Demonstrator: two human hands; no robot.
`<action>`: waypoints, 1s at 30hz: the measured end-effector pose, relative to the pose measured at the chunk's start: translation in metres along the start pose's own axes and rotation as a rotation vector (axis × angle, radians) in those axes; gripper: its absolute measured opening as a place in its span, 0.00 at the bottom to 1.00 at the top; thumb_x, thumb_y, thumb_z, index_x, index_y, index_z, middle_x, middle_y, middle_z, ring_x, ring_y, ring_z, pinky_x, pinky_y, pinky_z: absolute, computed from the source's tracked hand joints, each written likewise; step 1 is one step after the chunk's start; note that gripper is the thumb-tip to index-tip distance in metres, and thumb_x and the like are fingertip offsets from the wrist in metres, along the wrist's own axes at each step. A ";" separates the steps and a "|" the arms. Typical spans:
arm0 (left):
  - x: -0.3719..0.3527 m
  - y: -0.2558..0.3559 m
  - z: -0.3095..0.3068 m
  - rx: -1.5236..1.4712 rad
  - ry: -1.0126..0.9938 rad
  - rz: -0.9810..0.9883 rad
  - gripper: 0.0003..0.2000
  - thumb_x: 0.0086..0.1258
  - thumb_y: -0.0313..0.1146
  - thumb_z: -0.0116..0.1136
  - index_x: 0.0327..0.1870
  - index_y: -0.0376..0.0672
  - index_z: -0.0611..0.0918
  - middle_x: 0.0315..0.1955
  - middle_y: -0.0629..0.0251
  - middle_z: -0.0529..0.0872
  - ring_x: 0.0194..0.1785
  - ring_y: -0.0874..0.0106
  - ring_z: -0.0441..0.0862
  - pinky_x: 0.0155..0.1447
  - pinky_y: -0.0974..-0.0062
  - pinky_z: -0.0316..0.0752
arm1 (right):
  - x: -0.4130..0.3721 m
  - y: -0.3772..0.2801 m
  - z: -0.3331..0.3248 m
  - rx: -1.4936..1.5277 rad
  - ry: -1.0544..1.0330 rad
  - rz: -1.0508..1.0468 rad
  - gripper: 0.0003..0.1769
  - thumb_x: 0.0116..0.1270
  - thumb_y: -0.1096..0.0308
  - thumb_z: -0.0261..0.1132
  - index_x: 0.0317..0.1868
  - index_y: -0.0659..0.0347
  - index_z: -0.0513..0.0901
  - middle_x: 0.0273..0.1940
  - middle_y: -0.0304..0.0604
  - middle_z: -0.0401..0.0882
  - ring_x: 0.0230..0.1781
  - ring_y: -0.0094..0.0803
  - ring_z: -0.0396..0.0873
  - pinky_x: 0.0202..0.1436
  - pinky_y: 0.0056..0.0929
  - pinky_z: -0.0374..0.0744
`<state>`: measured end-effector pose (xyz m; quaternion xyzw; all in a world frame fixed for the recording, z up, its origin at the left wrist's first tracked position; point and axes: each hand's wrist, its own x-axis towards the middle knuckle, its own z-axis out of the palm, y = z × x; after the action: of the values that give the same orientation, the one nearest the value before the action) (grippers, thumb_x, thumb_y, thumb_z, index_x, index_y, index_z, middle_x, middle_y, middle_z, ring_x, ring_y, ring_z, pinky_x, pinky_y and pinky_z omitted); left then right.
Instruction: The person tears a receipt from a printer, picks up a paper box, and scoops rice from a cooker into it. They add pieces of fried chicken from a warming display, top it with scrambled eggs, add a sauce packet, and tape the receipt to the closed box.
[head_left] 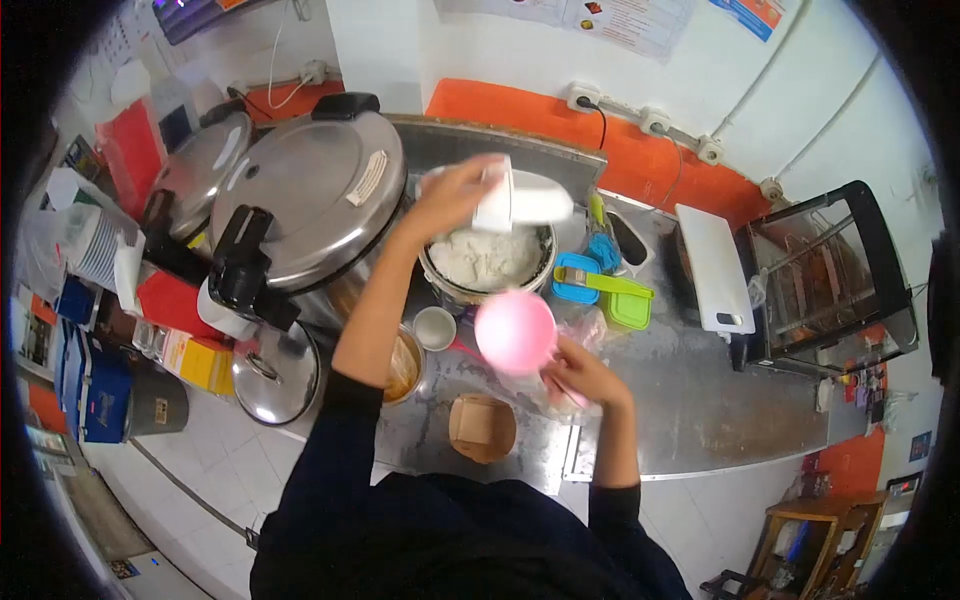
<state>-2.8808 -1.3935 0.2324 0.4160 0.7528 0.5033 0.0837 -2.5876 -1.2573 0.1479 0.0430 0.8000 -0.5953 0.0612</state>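
My left hand [455, 200] is closed on a white container [494, 205], held above the near-left rim of a pot of white rice [490, 260]. A white rounded piece [541, 199] extends to its right; whether it is part of the container I cannot tell. In my right hand [587, 374] is the handle of a pink round scoop [515, 333], which hangs just in front of the rice pot. Below the scoop, an open brown paper box [482, 428] rests on the metal counter [700, 415]. Left of the scoop stands a small white cup [434, 328].
Large steel cookers [310, 190] stand at the left, near a steel lid [276, 375]. Blue [577, 279] and green containers [628, 304] sit right of the pot. Farther right are a white cutting board [714, 268] and a glass-sided cabinet [835, 280].
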 end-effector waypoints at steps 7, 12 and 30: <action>-0.010 0.009 -0.014 0.151 0.524 0.236 0.20 0.72 0.44 0.48 0.58 0.42 0.74 0.53 0.55 0.79 0.59 0.57 0.74 0.65 0.62 0.58 | 0.137 -0.037 -0.031 0.471 0.235 0.174 0.20 0.71 0.65 0.55 0.63 0.50 0.66 0.25 0.37 0.72 0.15 0.23 0.69 0.14 0.24 0.68; -0.094 -0.028 0.018 -0.248 0.680 -0.067 0.16 0.73 0.27 0.47 0.59 0.33 0.67 0.53 0.53 0.77 0.57 0.67 0.75 0.62 0.71 0.67 | 0.187 -0.058 -0.063 0.389 0.295 0.187 0.23 0.70 0.65 0.56 0.64 0.47 0.65 0.27 0.40 0.72 0.14 0.26 0.68 0.12 0.24 0.66; -0.166 -0.172 0.083 -0.423 0.281 -0.399 0.25 0.69 0.25 0.49 0.68 0.44 0.65 0.56 0.50 0.78 0.56 0.67 0.79 0.57 0.77 0.70 | 0.239 -0.033 -0.040 -1.487 0.165 -0.124 0.15 0.69 0.65 0.50 0.53 0.53 0.77 0.27 0.53 0.82 0.27 0.46 0.84 0.29 0.43 0.81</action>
<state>-2.8226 -1.4794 0.0012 0.1599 0.7024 0.6747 0.1608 -2.8308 -1.2297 0.1549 -0.0102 0.9942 0.1049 -0.0197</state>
